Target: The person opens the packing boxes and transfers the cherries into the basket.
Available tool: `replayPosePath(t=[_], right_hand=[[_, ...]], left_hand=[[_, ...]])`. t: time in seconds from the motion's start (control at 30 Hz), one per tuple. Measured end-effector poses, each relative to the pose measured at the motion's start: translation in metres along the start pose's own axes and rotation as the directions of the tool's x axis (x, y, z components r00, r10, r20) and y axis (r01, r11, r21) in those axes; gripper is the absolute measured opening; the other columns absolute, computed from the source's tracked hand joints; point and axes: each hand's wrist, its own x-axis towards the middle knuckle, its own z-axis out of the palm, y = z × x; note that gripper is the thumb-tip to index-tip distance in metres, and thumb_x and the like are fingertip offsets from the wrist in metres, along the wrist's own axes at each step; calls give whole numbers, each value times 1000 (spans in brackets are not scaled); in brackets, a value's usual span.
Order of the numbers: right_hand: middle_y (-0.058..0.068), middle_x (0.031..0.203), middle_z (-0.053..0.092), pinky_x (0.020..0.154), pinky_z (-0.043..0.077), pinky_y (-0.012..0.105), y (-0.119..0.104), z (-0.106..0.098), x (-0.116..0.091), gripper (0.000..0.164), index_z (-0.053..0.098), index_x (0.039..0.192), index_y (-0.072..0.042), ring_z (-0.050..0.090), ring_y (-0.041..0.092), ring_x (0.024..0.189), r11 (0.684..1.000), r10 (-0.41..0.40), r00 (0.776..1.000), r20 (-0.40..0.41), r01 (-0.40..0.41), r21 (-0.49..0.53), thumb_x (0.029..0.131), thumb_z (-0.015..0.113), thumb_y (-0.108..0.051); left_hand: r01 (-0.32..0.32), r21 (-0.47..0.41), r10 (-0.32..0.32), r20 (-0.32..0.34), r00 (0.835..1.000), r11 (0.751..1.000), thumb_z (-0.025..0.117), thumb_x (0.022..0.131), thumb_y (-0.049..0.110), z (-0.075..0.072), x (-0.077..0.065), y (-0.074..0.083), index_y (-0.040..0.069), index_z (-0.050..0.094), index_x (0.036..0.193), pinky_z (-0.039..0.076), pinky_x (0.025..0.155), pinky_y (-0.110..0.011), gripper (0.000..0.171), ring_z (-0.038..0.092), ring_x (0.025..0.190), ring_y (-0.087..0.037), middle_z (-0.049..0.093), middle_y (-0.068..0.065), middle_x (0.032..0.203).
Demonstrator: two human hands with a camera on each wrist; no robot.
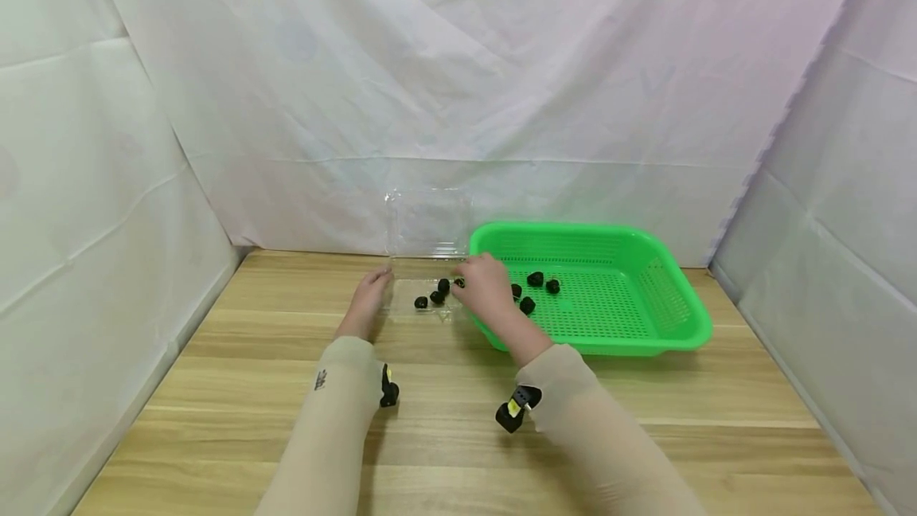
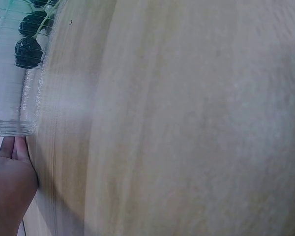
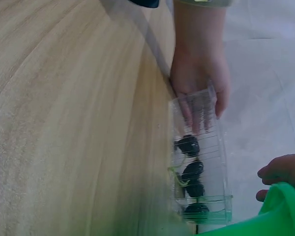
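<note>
A clear plastic clamshell box (image 1: 401, 310) stands on the table, its lid (image 1: 430, 221) raised at the back. Several dark round fruits (image 1: 420, 302) with thin green stems lie inside it. At the box's left end, my left hand (image 1: 371, 293) rests against the wall, its fingers (image 3: 188, 114) straight along the plastic. My right hand (image 1: 483, 285) reaches over the box's right end, beside the green basket's near-left rim. Close by its fingertips sits a dark fruit (image 1: 459, 283). In the right wrist view a thumb and finger (image 3: 280, 169) show apart, nothing visible between them.
A green plastic basket (image 1: 688, 325) with slotted walls stands right of the box, its rim close to it. Several more dark fruits (image 1: 535, 279) lie in its left part. White cloth (image 1: 501, 86) hangs behind the wooden table (image 1: 430, 452) and at both sides.
</note>
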Motion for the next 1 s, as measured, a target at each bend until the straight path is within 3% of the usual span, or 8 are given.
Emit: replayPosePath(t=[0.2,0.4,0.6,1.0], right_hand=[[1,111,67,90,46,41,-7,9,6,28,73,112,-19,55,24,106,987,-9,999,46,16,-161,88,71,-33],[2,113,67,100,41,45,-15,12,12,29,72,114,-18,54,26,113,983,-2,990,139,27,-183,91,69,-34],[2,115,65,106,34,47,-18,20,16,28,73,106,-18,50,26,116,974,12,981,192,32,-225,92,66,-42],[7,129,57,105,32,52,-24,19,19,36,73,102,-16,44,27,124,972,76,966,246,-16,-236,93,59,-48]], left_hand=[[-6,1,6,-2,1000,1000,40,105,32,1,0,0,8,36,150,19,116,-50,51,22,143,-34,28,-13,156],[-3,9,3,-4,1000,1000,40,105,34,0,1,-1,9,37,149,18,116,-50,51,23,143,-33,29,-12,156],[4,8,-4,1,1000,1000,40,105,34,0,1,-2,10,37,149,16,116,-52,50,23,143,-34,30,-13,155],[-11,29,11,1,1000,1000,40,105,33,-1,1,-3,8,36,149,16,117,-51,51,22,143,-33,29,-13,156]])
